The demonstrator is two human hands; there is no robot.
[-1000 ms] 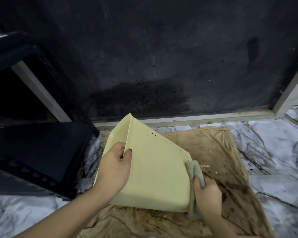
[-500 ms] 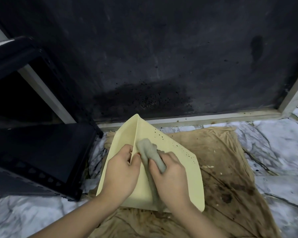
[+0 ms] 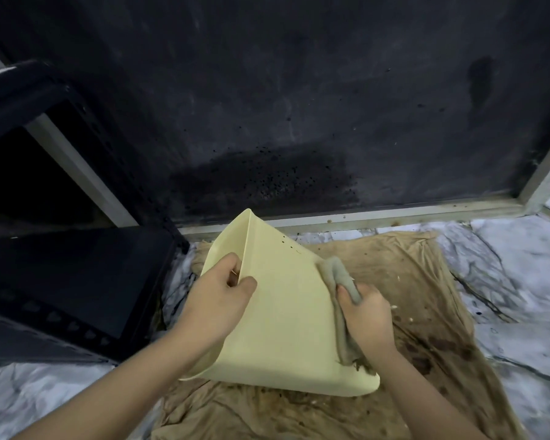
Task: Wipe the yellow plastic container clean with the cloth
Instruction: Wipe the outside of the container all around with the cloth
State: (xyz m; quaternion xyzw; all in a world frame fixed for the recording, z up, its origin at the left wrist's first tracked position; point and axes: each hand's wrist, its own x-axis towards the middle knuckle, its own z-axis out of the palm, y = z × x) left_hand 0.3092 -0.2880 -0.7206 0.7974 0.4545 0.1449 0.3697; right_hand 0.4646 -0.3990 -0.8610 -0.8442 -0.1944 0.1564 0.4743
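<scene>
The yellow plastic container (image 3: 286,312) is tipped up on its edge over a stained brown rag (image 3: 426,296) spread across the marbled floor (image 3: 521,265), in front of a dark, speckled panel (image 3: 299,106). The left hand (image 3: 218,300) grips the container's upper ridge, fingers curled over the edge to steady it, while the right hand (image 3: 367,315) is clenched around a grey cloth (image 3: 340,277) pressed against the container's right-hand edge. This looks like mid-wipe, working the outer face. A few dark specks show near the top edge, so the next pass probably calls for drawing the cloth up there, with the left hand holding firm against the push. Half a second earlier the cloth was beside the left hand at the central ridge; it has since swept across to the right edge.
</scene>
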